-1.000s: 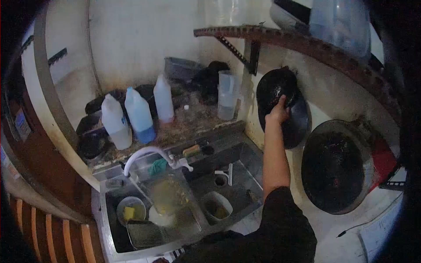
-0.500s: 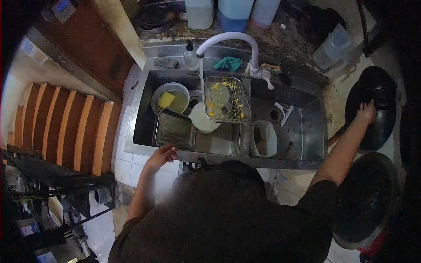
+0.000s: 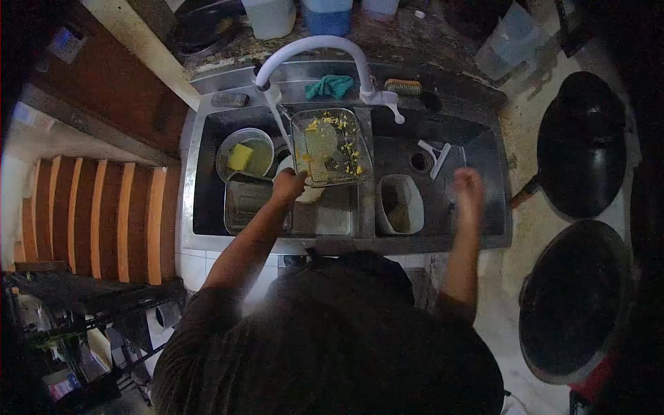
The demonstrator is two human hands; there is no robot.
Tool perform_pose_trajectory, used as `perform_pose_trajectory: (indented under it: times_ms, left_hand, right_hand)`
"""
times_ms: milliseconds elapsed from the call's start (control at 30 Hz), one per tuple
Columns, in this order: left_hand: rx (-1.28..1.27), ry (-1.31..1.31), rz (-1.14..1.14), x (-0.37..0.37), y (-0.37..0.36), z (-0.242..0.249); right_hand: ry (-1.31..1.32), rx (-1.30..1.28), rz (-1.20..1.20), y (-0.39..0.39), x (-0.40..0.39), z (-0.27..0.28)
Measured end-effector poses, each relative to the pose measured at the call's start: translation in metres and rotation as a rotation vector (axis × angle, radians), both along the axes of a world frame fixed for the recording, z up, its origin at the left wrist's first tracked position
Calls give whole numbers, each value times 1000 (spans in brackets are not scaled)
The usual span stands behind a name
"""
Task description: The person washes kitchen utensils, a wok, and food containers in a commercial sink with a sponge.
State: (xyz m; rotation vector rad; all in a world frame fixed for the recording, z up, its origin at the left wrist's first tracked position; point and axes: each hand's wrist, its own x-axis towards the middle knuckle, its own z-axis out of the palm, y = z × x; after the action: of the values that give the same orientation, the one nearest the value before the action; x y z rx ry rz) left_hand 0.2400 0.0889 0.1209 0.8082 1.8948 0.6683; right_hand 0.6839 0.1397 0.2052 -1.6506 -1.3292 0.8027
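Over the left basin, my left hand (image 3: 289, 185) has its fingers closed on the lower left corner of a wire basket (image 3: 332, 146) with yellow scraps in it. Water runs from the white faucet (image 3: 315, 43) down by the basket's left side. A white bowl (image 3: 309, 195) is partly hidden beneath the basket. My right hand (image 3: 470, 185) is above the right basin, blurred, with nothing visible in it; its fingers are hard to make out. Near it lies a white squeegee (image 3: 437, 160).
A round pot (image 3: 245, 153) holds a yellow sponge (image 3: 240, 157). A white tub (image 3: 400, 205) sits in the right basin. Two dark pans (image 3: 582, 149) are at the right. A green cloth (image 3: 330, 86) and a brush (image 3: 403, 86) lie behind the sink.
My left hand has moved from the sink's front edge to the basket and taken hold of it. My right hand has left the upper dark pan and come over the right basin.
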Motion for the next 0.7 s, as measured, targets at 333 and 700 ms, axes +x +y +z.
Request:
perform_pose_trajectory:
  times_ms: [333, 700]
  left_hand:
    - [72, 134, -200, -15, -23, 23]
    - [227, 856, 63, -144, -109, -21]
  right_hand:
    - [-705, 438, 772, -19, -173, -52]
    - [-105, 303, 980, -42, -200, 14]
